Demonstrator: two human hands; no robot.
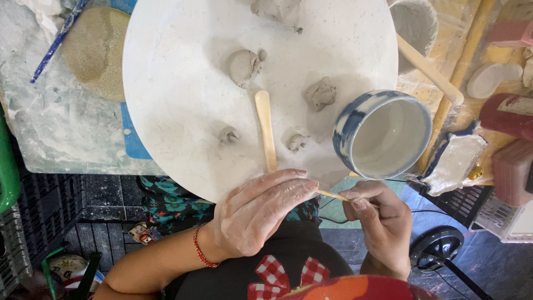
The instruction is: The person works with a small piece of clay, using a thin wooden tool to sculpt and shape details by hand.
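My left hand (256, 214), smeared with pale clay, is cupped with the fingers together just below the round white board (183, 66); what it holds is hidden. My right hand (378, 222) pinches a thin wooden stick (332, 195) whose tip reaches the left fingertips. A flat wooden modelling tool (266, 129) lies on the board just above my left hand. Several grey clay lumps sit on the board, among them a rounded clay lump (243, 66) and a rough clay lump (321, 93). A blue and white bowl (355, 114) stands at the board's right edge.
A yellow sponge (95, 50) and a blue-handled brush (55, 41) lie on the clay-stained surface at left. A long wooden paddle (430, 69) leans from a grey pot (415, 22) at upper right. Red blocks (508, 114) and a clay-smeared cloth (452, 161) sit at right. A black round base (437, 247) stands on the floor.
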